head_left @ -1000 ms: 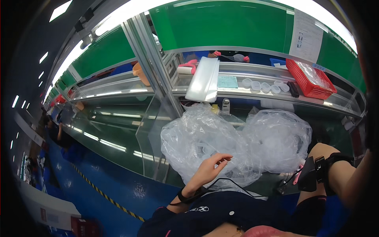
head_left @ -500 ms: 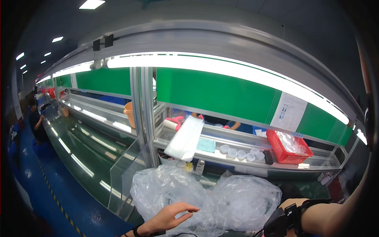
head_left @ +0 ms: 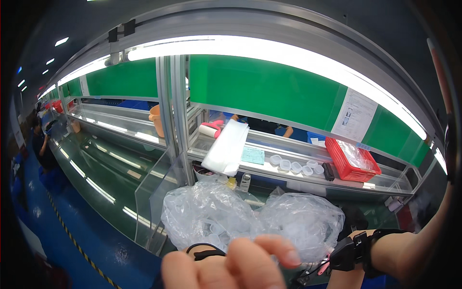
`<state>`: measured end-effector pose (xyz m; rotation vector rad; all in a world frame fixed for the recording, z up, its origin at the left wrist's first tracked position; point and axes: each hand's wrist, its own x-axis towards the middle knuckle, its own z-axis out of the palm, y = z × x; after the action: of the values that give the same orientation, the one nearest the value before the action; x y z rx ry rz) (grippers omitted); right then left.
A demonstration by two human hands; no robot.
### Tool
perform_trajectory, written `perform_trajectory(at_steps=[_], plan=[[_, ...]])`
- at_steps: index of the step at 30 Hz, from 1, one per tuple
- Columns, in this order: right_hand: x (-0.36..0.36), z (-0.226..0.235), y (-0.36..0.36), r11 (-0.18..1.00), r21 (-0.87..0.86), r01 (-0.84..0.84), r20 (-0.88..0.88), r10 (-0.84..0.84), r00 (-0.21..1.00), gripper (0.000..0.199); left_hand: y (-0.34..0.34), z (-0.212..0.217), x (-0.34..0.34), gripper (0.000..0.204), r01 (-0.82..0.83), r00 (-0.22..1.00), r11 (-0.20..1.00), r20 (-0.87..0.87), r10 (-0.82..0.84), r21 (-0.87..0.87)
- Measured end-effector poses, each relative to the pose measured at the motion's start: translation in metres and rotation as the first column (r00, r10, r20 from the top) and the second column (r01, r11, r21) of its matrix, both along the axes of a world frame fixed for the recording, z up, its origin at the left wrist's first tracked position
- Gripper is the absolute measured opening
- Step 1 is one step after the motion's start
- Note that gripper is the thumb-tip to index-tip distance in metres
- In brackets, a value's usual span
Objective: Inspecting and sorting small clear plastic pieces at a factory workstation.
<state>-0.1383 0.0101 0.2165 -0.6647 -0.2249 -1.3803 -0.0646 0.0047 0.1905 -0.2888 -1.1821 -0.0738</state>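
My left hand (head_left: 236,265) is raised close in at the bottom middle, large and slightly blurred. Its fingers are loosely bent and apart, and nothing shows in them. Behind it lies a clear plastic bag (head_left: 202,207) with translucent cup-like parts inside. A second clear plastic bag (head_left: 303,221) sits against it on the right, with pale pieces inside. My right forearm (head_left: 399,253) comes in from the right with a black device (head_left: 344,255) strapped at the wrist. The fingers of my right hand (head_left: 346,279) are hidden or cut off by the lower edge.
A shelf beyond the bags holds white plastic sheets (head_left: 226,147), a pink-handled roller (head_left: 211,129), small translucent cups (head_left: 293,167) and a red crate (head_left: 349,161). A small bottle (head_left: 244,182) stands below. A clear panel (head_left: 154,202) is at left. Co-workers are beyond the shelf and far left.
My left hand has come up from over the bags, nearer the camera. The view has tipped down, so the shelf sits higher. More skin shows below the device on my right wrist.
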Motion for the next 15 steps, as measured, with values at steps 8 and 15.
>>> perform_trajectory(at_steps=[8,15], plan=[[-0.007,0.007,0.014,0.971,0.156,-0.183,0.062,0.175,0.983,0.066,-0.067,0.006,-0.022,0.041,0.626,0.763,0.739,0.395,-0.512,-0.249],[0.019,-0.045,-0.041,0.863,-0.460,0.209,0.737,0.240,0.632,0.048,-0.058,-0.002,-0.045,0.043,0.871,0.305,0.407,0.346,-0.887,0.275]])
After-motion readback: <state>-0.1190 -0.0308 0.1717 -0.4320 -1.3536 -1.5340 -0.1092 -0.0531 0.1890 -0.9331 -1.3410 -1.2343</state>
